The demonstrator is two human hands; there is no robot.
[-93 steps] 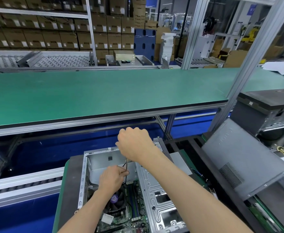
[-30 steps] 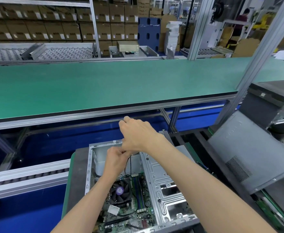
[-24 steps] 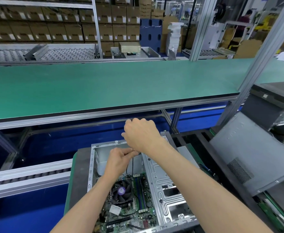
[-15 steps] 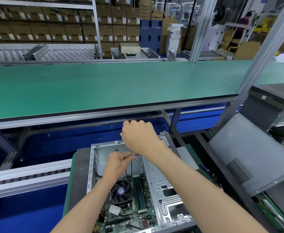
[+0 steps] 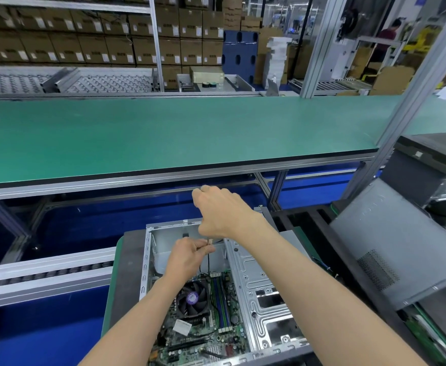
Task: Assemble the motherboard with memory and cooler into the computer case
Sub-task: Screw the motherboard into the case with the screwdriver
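head view: the right hand (image 5: pixel 223 211) is fisted around the top of a thin screwdriver shaft (image 5: pixel 208 257); the left hand (image 5: pixel 188 256), just below it, pinches the shaft to steady it. the tip is hidden. the motherboard (image 5: pixel 203 331) sits in the computer case (image 5: pixel 258 291), below both hands, with the cooler fan (image 5: pixel 192 298) and memory sticks (image 5: pixel 220 299) beneath the left wrist. risk: a slipped tip (off-axis pressure) could gouge the board or drop a screw among the components.

Bare stamped sheet metal forms the computer case (image 5: pixel 258 291), beyond it a matt green bench top (image 5: pixel 163 133)
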